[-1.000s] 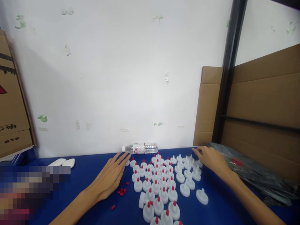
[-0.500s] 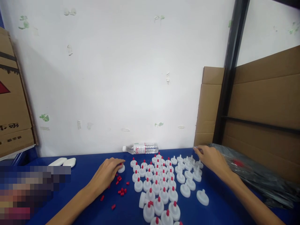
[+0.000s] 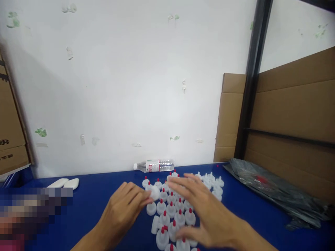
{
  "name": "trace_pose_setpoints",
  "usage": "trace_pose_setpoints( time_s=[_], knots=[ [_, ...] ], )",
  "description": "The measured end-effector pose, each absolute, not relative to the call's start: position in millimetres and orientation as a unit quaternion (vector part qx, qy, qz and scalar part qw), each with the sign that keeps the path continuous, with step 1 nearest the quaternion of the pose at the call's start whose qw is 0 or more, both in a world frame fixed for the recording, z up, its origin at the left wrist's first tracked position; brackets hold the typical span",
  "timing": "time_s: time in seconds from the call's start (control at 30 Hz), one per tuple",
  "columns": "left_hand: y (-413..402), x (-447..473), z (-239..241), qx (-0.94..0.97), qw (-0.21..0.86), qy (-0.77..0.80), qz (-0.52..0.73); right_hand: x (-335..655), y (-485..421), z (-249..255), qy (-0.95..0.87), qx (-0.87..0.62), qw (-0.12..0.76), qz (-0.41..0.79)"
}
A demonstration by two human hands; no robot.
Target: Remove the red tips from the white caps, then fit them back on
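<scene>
Several white nozzle caps (image 3: 171, 209), most with red tips, stand packed together on the blue table (image 3: 99, 195). My left hand (image 3: 125, 209) is closed with its fingertips on one white cap (image 3: 155, 192) at the left edge of the group. My right hand (image 3: 206, 216) hovers over the middle of the caps with fingers spread and nothing in it, hiding several of them. More caps without red tips (image 3: 213, 183) sit at the back right.
A clear water bottle (image 3: 154, 165) lies against the white wall. Two white oblong pieces (image 3: 64, 183) rest at the left. A black plastic bag (image 3: 274, 190) lies at the right before cardboard sheets (image 3: 293, 115) and a black post (image 3: 248, 83). A cardboard box (image 3: 10, 139) stands at the left.
My right hand has swung from the back right edge of the caps to the middle, over them. My left hand took up a white cap and moved right. The view shifted slightly.
</scene>
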State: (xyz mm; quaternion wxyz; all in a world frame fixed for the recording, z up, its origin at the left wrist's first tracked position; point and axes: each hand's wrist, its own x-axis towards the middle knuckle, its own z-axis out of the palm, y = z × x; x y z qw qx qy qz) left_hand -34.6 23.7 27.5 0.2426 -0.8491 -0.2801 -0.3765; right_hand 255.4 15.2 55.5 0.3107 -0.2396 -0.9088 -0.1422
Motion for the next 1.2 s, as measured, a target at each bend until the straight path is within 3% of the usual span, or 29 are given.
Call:
trace_pose_setpoints(
  time_s=[0.07,0.17,0.27,0.4,0.6,0.77,0.9,1.2],
  knots=[
    [10.6,-22.3,24.5,-0.857,0.234,-0.235,-0.395,240.8,4.7,50.8,-0.927,-0.195,0.292,-0.134],
    [-0.6,-10.7,21.2,-0.868,0.243,-0.202,-0.383,229.7,2.9,40.3,-0.919,-0.164,0.336,-0.13],
    [-2.0,-6.0,21.2,-0.866,0.267,-0.219,-0.361,227.4,8.1,31.3,-0.894,-0.16,0.398,-0.129],
    [1.5,0.3,22.0,-0.865,0.284,-0.247,-0.331,225.1,10.5,29.2,-0.89,-0.169,0.399,-0.145],
    [6.0,-5.9,25.3,-0.873,0.18,-0.27,-0.364,238.6,19.4,39.5,-0.877,-0.181,0.403,-0.191],
    [16.3,-45.4,42.5,-0.815,0.107,-0.391,-0.415,299.4,66.6,47.2,-0.795,-0.376,0.417,-0.23],
    [28.0,-57.9,43.0,-0.801,0.06,-0.486,-0.345,353.0,107.5,45.8,-0.74,-0.488,0.41,-0.214],
    [36.6,-53.2,10.6,-0.86,0.008,-0.46,-0.218,420.8,152.1,11.6,-0.692,-0.657,0.28,-0.105]
  ],
)
